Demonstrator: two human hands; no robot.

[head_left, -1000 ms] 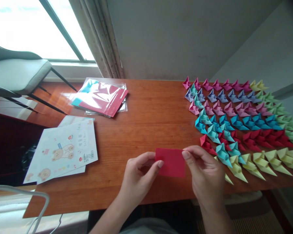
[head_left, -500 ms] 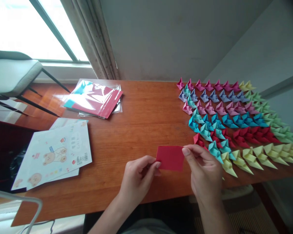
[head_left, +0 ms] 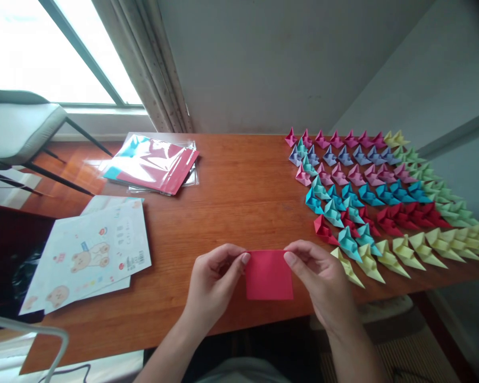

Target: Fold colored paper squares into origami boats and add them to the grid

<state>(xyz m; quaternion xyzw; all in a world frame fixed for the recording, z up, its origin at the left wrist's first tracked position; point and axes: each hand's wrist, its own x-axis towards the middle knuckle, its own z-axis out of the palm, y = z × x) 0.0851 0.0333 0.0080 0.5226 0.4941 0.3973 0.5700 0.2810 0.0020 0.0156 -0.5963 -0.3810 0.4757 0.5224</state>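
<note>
A small red sheet of folding paper (head_left: 269, 276) hangs between my two hands near the front edge of the wooden table (head_left: 223, 202). My left hand (head_left: 219, 274) pinches its upper left corner between thumb and fingers. At the upper right corner, the thumb and forefinger of my right hand (head_left: 319, 271) are closed on it. The paper's top edge is nearly level and its face is turned towards me. To the right of my right hand stand several rows of folded paper figures, among them yellow ones (head_left: 370, 263), red ones (head_left: 324, 230) and turquoise ones (head_left: 348, 243).
At the back left lie clear plastic packs (head_left: 155, 165) of coloured paper. In front of them are white printed sheets (head_left: 91, 250) with bear drawings. A grey chair (head_left: 27, 127) stands by the window, and a pale tube (head_left: 59, 335) curves in at the lower left.
The red paper has come down a little and now hangs level and square to me. My left hand has moved from its left side to its top left corner.
</note>
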